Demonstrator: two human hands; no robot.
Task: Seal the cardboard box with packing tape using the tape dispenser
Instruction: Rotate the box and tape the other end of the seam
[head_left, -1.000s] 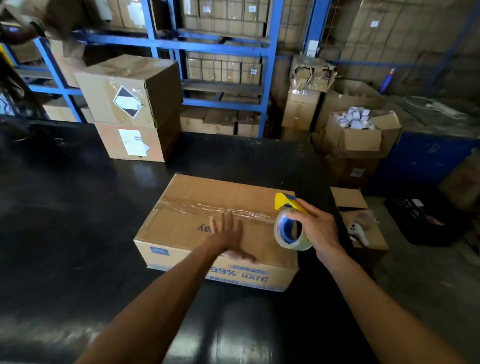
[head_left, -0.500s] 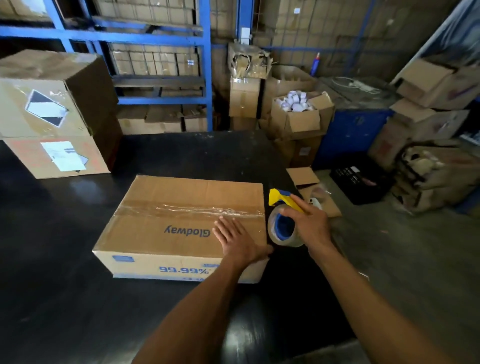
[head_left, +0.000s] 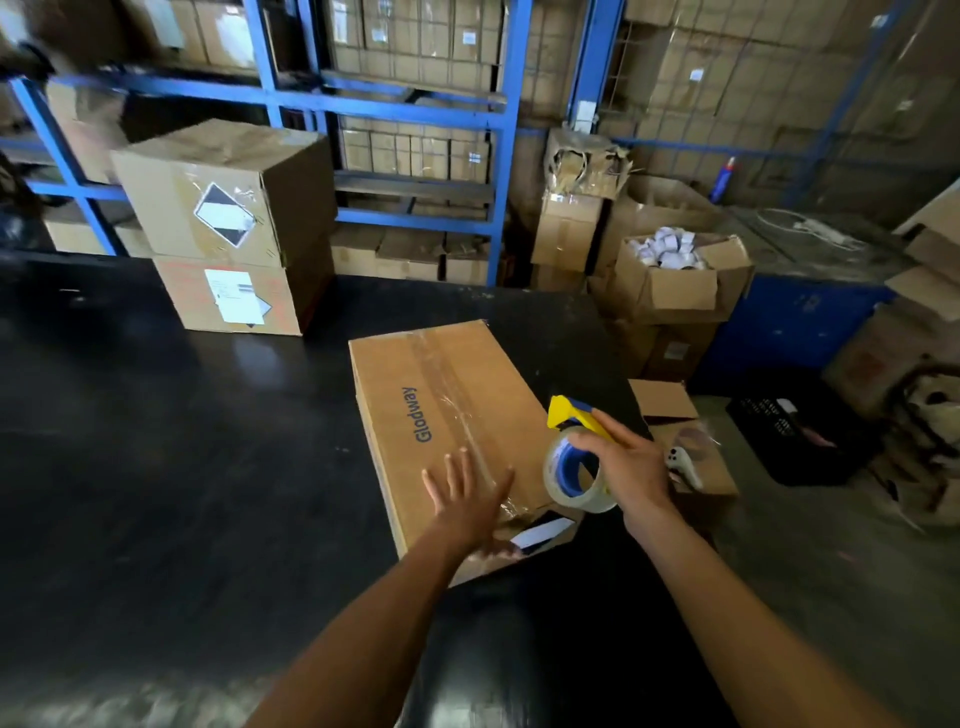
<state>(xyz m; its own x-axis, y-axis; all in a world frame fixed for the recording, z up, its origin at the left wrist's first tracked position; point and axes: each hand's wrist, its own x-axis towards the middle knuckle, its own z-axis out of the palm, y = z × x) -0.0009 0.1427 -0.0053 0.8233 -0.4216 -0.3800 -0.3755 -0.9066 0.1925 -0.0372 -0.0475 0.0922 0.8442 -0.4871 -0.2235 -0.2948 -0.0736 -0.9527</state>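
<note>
A flat brown cardboard box printed "Glodway" lies on the black table, its short end turned toward me. A strip of clear tape runs along its top seam. My left hand rests flat, fingers spread, on the near end of the box top. My right hand grips the yellow and blue tape dispenser with its clear tape roll, held just above the box's near right corner. A white label shows on the box's near end face.
Two stacked cardboard boxes stand on the table's far left. Blue shelving full of cartons runs behind. Right of the table sit an open box of white rolls, a small box with a white tool and a black crate.
The box has been turned about a quarter turn, so its short end now faces me. My left hand stays on its top. The dispenser remains in my right hand.
</note>
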